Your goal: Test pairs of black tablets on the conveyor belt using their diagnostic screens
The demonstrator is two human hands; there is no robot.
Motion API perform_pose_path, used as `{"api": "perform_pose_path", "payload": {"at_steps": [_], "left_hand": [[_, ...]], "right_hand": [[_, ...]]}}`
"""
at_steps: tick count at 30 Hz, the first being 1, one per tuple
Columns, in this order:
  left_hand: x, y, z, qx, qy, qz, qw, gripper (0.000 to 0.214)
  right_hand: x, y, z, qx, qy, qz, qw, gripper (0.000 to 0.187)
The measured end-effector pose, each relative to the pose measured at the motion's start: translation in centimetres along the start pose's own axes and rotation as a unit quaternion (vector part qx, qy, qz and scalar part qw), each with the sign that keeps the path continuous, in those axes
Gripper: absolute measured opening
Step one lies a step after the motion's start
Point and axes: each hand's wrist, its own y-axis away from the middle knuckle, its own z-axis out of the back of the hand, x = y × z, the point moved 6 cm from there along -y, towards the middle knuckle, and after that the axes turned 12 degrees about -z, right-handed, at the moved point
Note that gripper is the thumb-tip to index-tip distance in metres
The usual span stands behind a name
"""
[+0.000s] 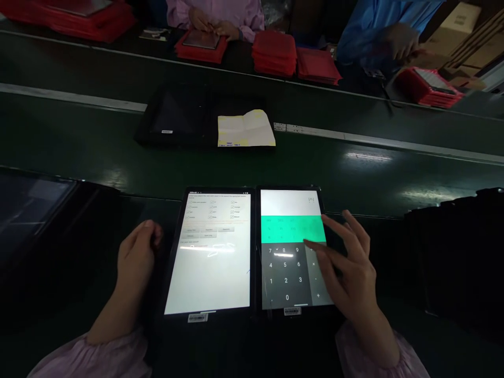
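Note:
Two tablets lie side by side in front of me, screens lit. The left tablet (212,273) shows a white page with check boxes and grey buttons. On the right tablet (285,265) is a calculator with a green band above dark number keys. My right hand (350,273) hovers over that calculator's right side, fingers spread, with the index fingertip at the lower edge of the green band; whether it touches the glass I cannot tell. Left of the left tablet rests my left hand (137,254), its fingers curled in and nothing visible in them.
Beyond the tablets, a dark tray (145,134) holds a dark tablet (181,113) and a creased white paper (246,130). Across the bench, two people work among stacks of red sleeves (273,52). Dark screens or panels (31,210) stand at the left edge.

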Motion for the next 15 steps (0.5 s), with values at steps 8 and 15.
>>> {"api": "perform_pose_path", "payload": {"at_steps": [8,15], "left_hand": [[-1.5,0.1,0.0,0.024,-0.024,-0.028,0.999,0.029],[-0.9,0.5,0.0,0.029,-0.032,-0.027,0.999,0.025]], "right_hand": [[4.5,1.2,-2.4,0.072,0.015,0.037,0.997,0.028],[1.8,0.3,-0.4,0.006,0.046,-0.022,0.999,0.030]]}}
